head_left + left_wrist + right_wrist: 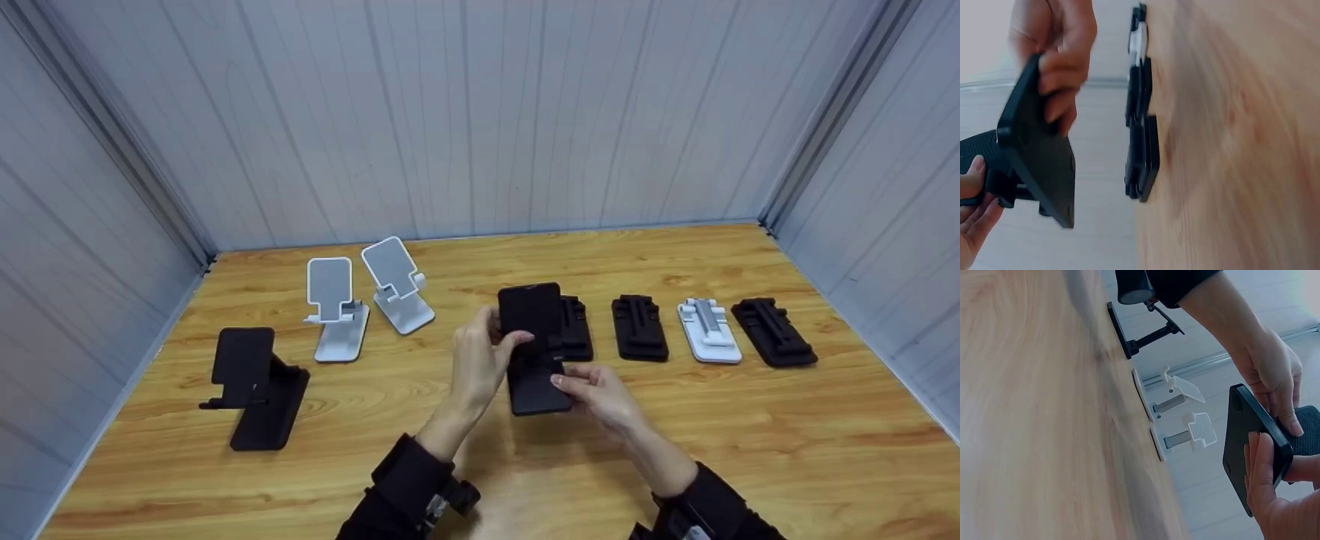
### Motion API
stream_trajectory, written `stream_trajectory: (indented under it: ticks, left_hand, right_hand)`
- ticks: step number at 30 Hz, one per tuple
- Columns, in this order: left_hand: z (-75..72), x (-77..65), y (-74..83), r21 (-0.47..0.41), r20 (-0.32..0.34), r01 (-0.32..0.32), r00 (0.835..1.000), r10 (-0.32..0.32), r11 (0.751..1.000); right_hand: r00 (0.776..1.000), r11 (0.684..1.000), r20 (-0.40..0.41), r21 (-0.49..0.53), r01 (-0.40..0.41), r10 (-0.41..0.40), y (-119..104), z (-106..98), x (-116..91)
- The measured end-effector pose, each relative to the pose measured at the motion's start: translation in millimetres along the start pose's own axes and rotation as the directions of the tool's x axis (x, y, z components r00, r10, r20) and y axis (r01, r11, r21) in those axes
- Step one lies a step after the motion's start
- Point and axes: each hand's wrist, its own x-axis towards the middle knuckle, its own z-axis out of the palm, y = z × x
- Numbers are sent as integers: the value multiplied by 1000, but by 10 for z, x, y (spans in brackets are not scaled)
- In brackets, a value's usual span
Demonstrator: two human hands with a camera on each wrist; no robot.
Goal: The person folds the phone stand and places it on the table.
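Nearest: dark left sleeve and dark right sleeve, both at the lower edge of the head view, each with a device strapped at the wrist.

Right hand: grasping the base of a black phone stand, thumb on the upper face, fingers beneath. Left hand: pinching the same stand's upper plate, thumb across the front, other fingers partly hidden behind.

Black phone stand: held between both hands, raised off the wood-grain table; left wrist view shows the plate angled away from the base. Round pads show on the base underside in the right wrist view.

Left side of table: an unfolded black stand, upright on its base, plate tilted back.

Right side, a row of folded stands lying flat, left to right: first black folded stand, partly covered by the held one in the head view but apart from it in the left wrist view; second black folded stand; white folded stand; third black folded stand, just beside the white.

Farther, left of centre: two unfolded white stands with grey faces, front one and rear one, near each other.

Farthest: pale panelled wall behind the table.
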Motion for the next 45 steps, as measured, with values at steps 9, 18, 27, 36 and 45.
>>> stream_trajectory:
  ticks: [9,18,27,36,45]
  left_hand:
    - [18,22,-177,142,18,-99,995,98,985]
    - [-29,47,-120,185,46,-162,987,156,969]
    - [-247,196,267,214,78,-214,976,202,953]
    - [-203,162,278,283,9,-333,939,345,899]
    - [-60,53,251,311,-55,-466,861,505,828]
  right_hand:
    - [999,999,13,24,-37,36,9,53,-23]
    - [999,999,7,25,-43,42,-14,50,-47]
    - [1000,1000,4,-2,-24,24,-25,26,-50]
    - [998,1000,-57,-7,-29,28,-7,11,-41]
    - [989,997,-139,52,-52,59,-66,-28,-4]
